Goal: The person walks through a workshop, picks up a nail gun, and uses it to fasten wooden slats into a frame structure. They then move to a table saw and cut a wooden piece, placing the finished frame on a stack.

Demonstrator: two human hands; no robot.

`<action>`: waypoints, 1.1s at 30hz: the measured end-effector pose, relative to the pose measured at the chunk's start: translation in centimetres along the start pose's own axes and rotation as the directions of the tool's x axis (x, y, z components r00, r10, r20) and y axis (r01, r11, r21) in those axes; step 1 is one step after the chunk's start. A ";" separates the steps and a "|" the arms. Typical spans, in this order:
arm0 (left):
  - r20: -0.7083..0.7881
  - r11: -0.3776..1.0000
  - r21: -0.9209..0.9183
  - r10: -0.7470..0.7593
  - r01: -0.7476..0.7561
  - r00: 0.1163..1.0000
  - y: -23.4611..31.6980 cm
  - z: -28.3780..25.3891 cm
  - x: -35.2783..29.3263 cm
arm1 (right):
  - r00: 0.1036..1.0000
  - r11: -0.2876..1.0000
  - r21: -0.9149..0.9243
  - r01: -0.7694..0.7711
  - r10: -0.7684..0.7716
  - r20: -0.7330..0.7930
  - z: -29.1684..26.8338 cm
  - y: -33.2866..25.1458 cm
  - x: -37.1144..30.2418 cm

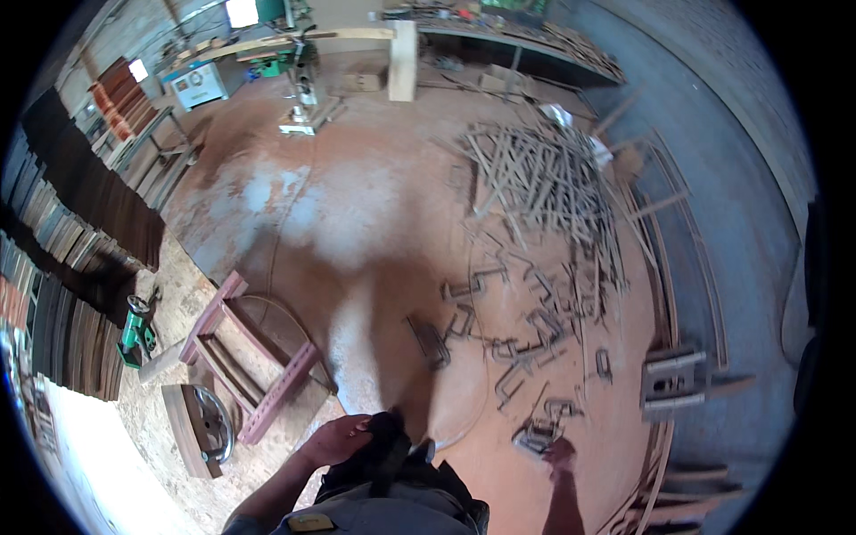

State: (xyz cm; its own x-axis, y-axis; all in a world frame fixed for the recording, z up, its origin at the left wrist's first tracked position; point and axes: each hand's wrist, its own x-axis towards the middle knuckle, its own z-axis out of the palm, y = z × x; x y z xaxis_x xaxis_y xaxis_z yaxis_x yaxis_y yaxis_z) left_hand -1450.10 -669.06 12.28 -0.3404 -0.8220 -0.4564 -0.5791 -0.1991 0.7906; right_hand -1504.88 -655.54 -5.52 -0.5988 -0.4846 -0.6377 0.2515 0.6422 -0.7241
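Note:
My right hand (pixel 560 453) reaches down to the floor at the lower right, with its fingers closed on a metal G-clamp (pixel 535 437). Another clamp (pixel 562 408) lies just beyond it. At the lower middle, my left hand (pixel 341 440) has its fingers curled against dark cloth (pixel 387 435) near my leg; whatever may be inside them is hidden. Several more clamps (pixel 517 348) lie scattered ahead of my right hand, and a separate one (pixel 432 342) rests to their left.
To the left, a reddish wooden frame (pixel 283 388) lies on a board-topped surface with a handwheel clamp (pixel 214 423) and a green power tool (pixel 136 332). Stacked dark boards (pixel 85 192) stand behind. A heap of wood strips (pixel 544 183) covers the far right floor.

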 end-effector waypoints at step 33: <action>-0.200 0.558 -0.504 -0.818 0.659 0.540 -11.3 -31.8 54.2 | 0.630 0.868 -0.296 0.398 -0.024 0.776 100.2 -77.6 39.7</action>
State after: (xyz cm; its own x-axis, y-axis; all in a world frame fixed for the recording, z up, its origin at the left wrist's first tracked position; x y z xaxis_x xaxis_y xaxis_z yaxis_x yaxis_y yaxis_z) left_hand -1438.45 -728.30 -8.37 0.4383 -0.3877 -0.8109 -0.1746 -0.9217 0.3463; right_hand -1471.95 -784.14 -0.98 0.2072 -0.7820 -0.5878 -0.2452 0.5402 -0.8050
